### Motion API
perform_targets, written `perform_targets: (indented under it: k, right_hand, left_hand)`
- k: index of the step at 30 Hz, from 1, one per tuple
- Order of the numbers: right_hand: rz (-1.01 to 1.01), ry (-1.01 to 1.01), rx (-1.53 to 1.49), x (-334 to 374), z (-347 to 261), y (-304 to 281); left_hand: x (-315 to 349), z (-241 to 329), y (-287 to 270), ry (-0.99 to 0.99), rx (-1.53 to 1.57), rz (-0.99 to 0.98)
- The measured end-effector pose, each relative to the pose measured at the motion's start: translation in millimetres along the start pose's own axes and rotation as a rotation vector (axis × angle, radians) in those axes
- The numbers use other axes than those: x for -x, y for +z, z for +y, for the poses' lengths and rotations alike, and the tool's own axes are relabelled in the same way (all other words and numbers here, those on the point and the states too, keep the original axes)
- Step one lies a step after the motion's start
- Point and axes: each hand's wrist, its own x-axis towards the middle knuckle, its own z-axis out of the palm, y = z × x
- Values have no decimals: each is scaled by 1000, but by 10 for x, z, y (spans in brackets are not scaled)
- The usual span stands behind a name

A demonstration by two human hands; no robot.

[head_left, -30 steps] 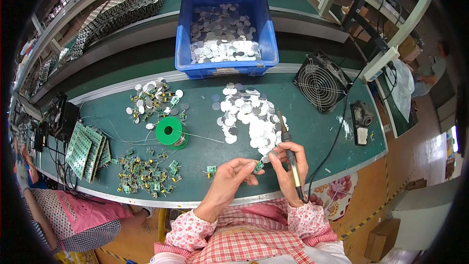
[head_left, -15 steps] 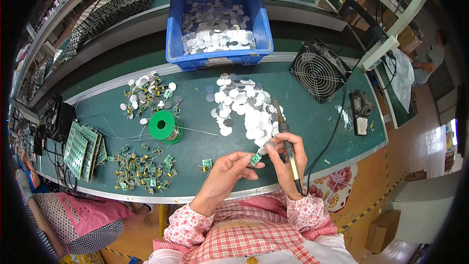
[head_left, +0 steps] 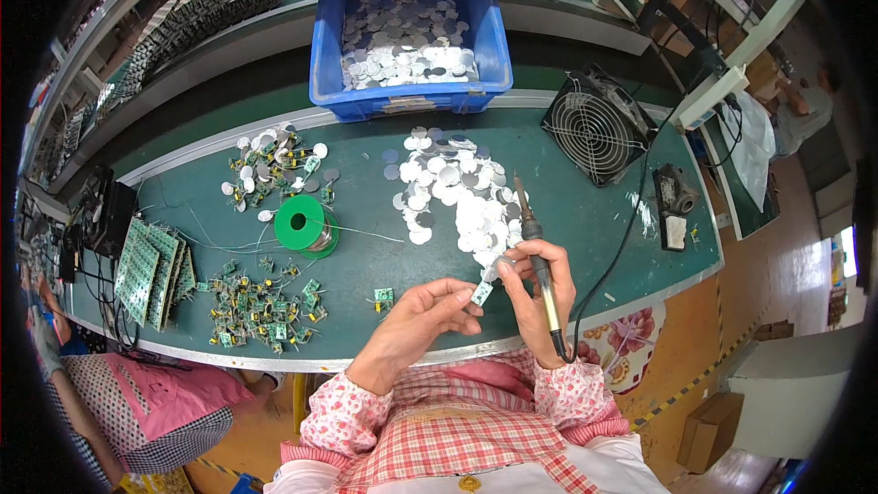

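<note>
Between the fingertips of my left hand (head_left: 422, 317) is a small green circuit board (head_left: 481, 294), with its face turned up. My right hand (head_left: 529, 313) grips a soldering iron (head_left: 546, 291), whose dark tip points up and away over the table. The same hand pinches a round grey disc (head_left: 502, 266) between thumb and finger, close above the board; whether the two touch I cannot tell. Just beyond my hands lies a spread pile of white and grey discs (head_left: 466, 192). One loose board (head_left: 383, 295) lies left of my left hand.
A green spool of solder wire (head_left: 300, 223) stands left of the discs. Nearby are a heap of small boards (head_left: 261, 311), boards with discs (head_left: 274, 165) and stacked panels (head_left: 146, 265). A blue bin (head_left: 412, 102), a fan (head_left: 594, 133) and an iron stand (head_left: 675, 206) are farther off.
The board in my left hand has tilted and shows more of its face. Both hands stay close together, and the right still holds the iron and disc. The view has shifted slightly.
</note>
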Motion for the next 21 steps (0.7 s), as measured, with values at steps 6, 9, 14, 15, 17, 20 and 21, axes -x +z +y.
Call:
perform_targets:
  k: [6, 9, 14, 15, 17, 20, 21]
  right_hand:
    - [-4, -5, 10, -4, 7, 14]
    - [-4, -8, 10, -16, 12, 16]
    - [34, -12, 30, -46, -29, 62]
    - [35, 9, -1, -52, -19, 80]
    - [14, 23, -51, -46, -30, 122]
    - [60, 46, -54, -27, -82, 129]
    - [69, 38, -52, -14, -70, 124]
  left_hand:
    - [-1, -7, -14, 26, -84, -5]
    - [-10, 10, -2, 33, -119, 15]
    - [-5, 59, 35, 76, -236, 82]
    - [-2, 68, 36, 83, -238, 89]
    - [48, 76, 40, 128, -308, 140]
    - [73, 59, 49, 179, -341, 124]
    - [92, 67, 45, 200, -354, 130]
